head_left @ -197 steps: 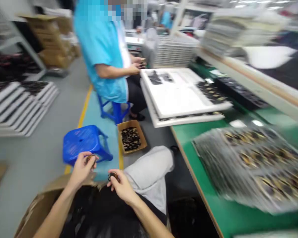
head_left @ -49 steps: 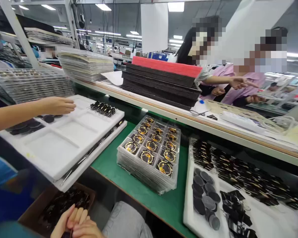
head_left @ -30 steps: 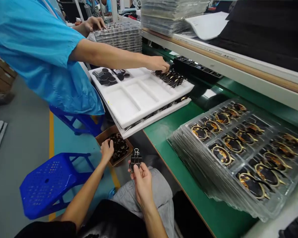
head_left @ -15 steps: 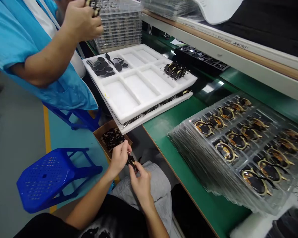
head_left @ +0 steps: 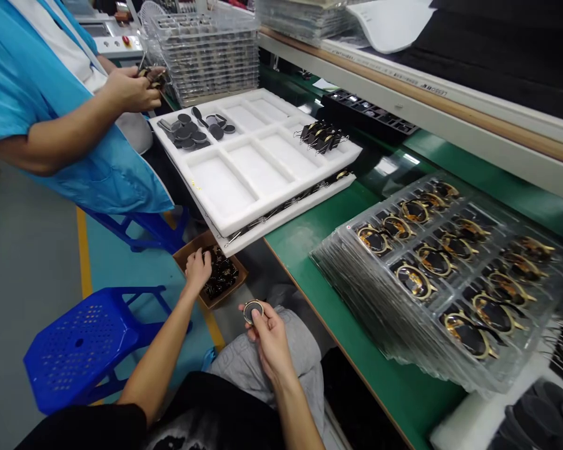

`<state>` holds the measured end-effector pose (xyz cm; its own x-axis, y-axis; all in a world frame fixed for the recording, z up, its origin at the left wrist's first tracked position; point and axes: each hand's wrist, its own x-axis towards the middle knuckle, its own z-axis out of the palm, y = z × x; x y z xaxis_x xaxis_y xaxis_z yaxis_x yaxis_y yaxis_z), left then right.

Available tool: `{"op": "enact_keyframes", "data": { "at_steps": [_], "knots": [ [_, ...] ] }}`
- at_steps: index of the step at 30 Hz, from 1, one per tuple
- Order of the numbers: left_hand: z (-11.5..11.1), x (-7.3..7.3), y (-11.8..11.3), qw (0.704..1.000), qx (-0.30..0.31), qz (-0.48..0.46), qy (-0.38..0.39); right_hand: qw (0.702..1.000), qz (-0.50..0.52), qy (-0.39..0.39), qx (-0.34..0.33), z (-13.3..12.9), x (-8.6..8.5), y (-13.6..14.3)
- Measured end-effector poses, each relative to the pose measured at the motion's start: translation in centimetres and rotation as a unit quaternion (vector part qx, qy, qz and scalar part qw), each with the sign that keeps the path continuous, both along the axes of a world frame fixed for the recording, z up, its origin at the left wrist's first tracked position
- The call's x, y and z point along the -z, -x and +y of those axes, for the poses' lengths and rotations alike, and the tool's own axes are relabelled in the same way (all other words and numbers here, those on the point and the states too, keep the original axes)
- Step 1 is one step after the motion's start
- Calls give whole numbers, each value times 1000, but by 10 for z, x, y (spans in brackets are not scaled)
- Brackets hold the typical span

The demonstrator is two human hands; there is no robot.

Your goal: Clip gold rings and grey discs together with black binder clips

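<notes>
While left fingers dig into the cardboard box, right fingers pinch a round disc.

Factory assembly line; stacked part trays

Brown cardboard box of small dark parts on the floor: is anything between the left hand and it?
Nothing visible. The left hand already reaches into the brown cardboard box, fingers on the small dark parts. The white foam tray overhangs the box's far edge only. The right hand holds a small round black disc apart.
</notes>
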<state>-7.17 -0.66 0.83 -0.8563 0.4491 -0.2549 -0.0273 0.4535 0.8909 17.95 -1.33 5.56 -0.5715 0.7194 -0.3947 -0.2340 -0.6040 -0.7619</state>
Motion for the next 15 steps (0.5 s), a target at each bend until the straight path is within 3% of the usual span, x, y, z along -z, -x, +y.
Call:
{"op": "enact_keyframes", "data": {
  "at_steps": [3, 5, 7, 9, 11, 15],
  "knots": [
    [-20, 10, -37, 996, 43, -78, -5, 1000, 5, 21, 11, 1, 9, 6],
    [-36, 12, -74, 973, 76, -215, -45, 999, -29, -12, 17, -1, 18, 8],
    [-48, 8, -107, 903, 60, -408, -119, 993, -80, -87, 20, -3, 28, 8],
    [-54, -1, -129, 821, -2, -543, -178, 977, -124, -175, 5, -6, 34, 6],
    [-54, -11, -138, 783, -55, -586, -201, 954, -158, -255, -28, -11, 36, 3],
    [-47, -20, -137, 778, -85, -593, -189, 889, -220, -396, -70, -22, 35, 1]
  ]
}}
